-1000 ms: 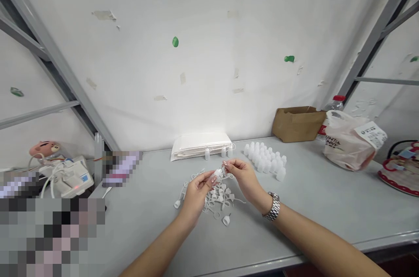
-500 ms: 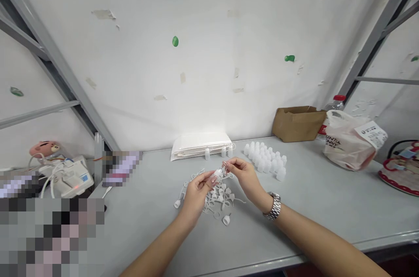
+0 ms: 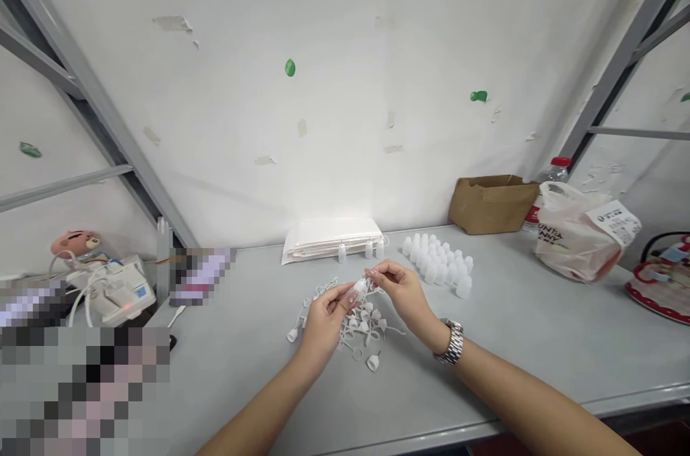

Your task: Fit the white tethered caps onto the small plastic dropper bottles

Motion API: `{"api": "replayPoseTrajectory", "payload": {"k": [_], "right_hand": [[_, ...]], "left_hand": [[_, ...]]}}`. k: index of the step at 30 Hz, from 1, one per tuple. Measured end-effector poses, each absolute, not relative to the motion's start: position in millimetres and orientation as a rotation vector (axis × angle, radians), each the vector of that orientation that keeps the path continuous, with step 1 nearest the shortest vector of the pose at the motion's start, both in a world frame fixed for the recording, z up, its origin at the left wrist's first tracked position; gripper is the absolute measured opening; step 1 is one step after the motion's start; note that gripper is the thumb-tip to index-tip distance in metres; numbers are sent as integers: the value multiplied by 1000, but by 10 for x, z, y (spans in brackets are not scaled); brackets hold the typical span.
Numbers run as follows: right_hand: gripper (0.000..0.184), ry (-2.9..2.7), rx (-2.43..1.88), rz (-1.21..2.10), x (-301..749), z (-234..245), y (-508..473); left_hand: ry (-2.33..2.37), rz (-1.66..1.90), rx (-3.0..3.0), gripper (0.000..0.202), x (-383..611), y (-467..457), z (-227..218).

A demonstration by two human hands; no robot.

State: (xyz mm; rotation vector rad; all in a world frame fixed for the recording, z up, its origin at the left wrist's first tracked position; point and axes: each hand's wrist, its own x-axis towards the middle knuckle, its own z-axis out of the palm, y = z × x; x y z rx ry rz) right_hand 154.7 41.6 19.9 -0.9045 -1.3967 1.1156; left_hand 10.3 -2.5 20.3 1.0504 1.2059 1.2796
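Observation:
My left hand (image 3: 330,313) is closed around a small white plastic bottle (image 3: 358,288), held tilted above the table. At its upper end, my right hand (image 3: 396,285), wearing a metal watch, pinches the slim top of a white cap (image 3: 366,277). Its fingertips partly cover that cap. Beneath both hands lies a loose pile of white caps with looped straps (image 3: 362,326). One separate cap (image 3: 373,362) rests nearer the front edge, and another (image 3: 292,335) lies left of the pile. Several translucent bottles (image 3: 439,263) stand grouped to the right, beyond my right hand.
Three capped bottles (image 3: 369,249) stand before a stack of white envelopes (image 3: 331,236) by the wall. Further right are a cardboard box (image 3: 493,208) and a plastic bag (image 3: 576,233). A white power strip (image 3: 126,290) with cables sits at left.
The bottle and both hands stay nearly in place. My right fingertips shift slightly at the cap's top, and the whole view moves a little.

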Motion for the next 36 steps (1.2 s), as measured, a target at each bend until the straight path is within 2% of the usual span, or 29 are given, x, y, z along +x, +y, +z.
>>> {"api": "replayPoseTrajectory", "payload": {"k": [9, 13, 16, 20, 26, 36], "right_hand": [[22, -1438, -888, 1074, 1529, 215, 370], [20, -1566, -889, 954, 1532, 278, 311], [17, -1650, -840, 774, 1560, 336, 297], [22, -1621, -864, 629, 1622, 353, 372], [22, -1588, -932, 683, 1663, 295, 483], [27, -1674, -960, 652, 1650, 283, 476]], "left_hand": [[1172, 1270, 1123, 33, 91, -16, 175], [1108, 1179, 1236, 26, 122, -2, 164], [1240, 1231, 1386, 19, 57, 117, 155], [1489, 1385, 1428, 24, -214, 514, 106], [1649, 1363, 1408, 23, -525, 1008, -17], [1898, 1296, 1464, 23, -564, 1047, -139]]}}
